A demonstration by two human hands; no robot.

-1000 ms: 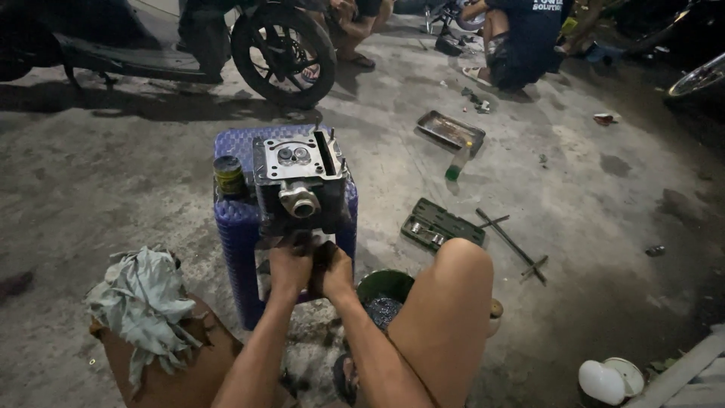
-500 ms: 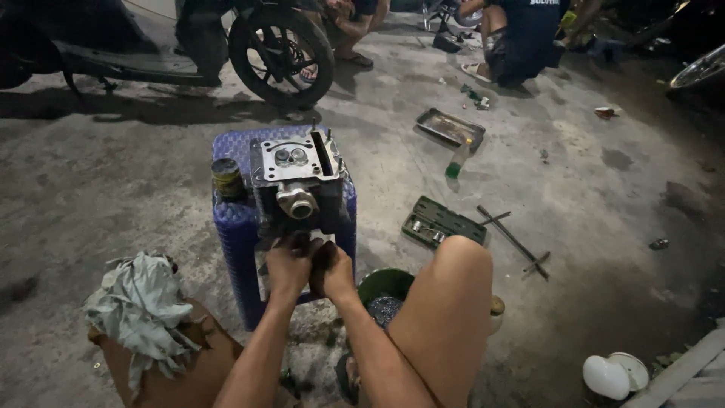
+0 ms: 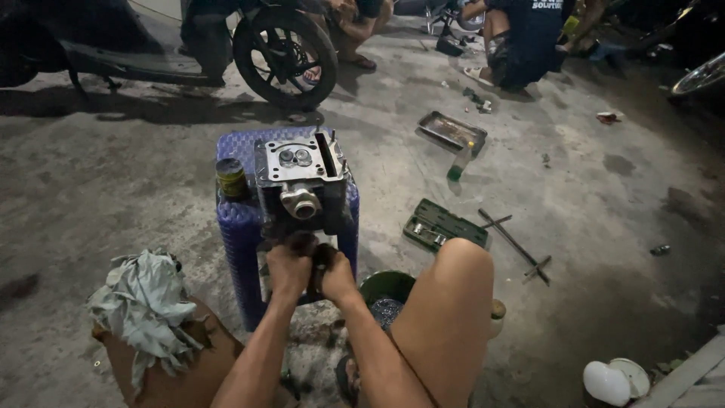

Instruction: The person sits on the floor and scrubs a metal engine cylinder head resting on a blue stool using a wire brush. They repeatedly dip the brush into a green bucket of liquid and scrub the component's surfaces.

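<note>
An engine part (image 3: 300,189) is set on a blue stool (image 3: 236,227). Its near edge at 6 o'clock is gripped by the left hand (image 3: 289,268) and right hand (image 3: 336,276), both closed. A small can (image 3: 230,178) stands at 9 o'clock.

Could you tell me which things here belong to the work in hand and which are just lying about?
In hand:
left hand
right hand
engine cylinder head
blue plastic stool
small tin

Lying about:
socket set case
cross wrench
metal tray
rag pile
green bowl
</note>
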